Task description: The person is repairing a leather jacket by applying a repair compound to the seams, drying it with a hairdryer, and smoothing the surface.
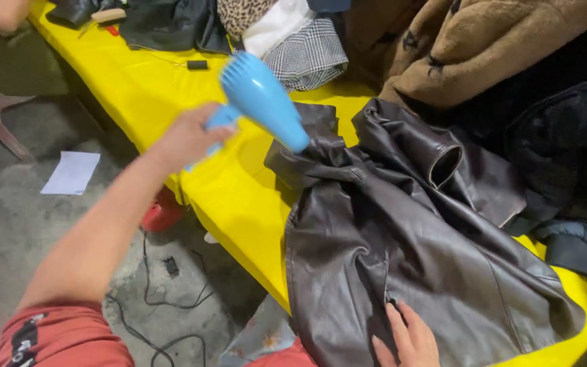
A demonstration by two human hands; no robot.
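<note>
Left hand (188, 139) grips the blue hairdryer (263, 102) — right hand (409, 336), fingers open, presses the leather jacket (402, 245).

Bare yellow surface (239, 197) lay open left of the brown leather jacket (402, 251); piled garments (484, 54) blocked the far side.

Around the yellow table (239, 197): 1 blue hair dryer (263, 102), 1 brown leather jacket (402, 245), 2 hands were in view, 1 white paper (70, 172) lay on the floor beside it.
</note>
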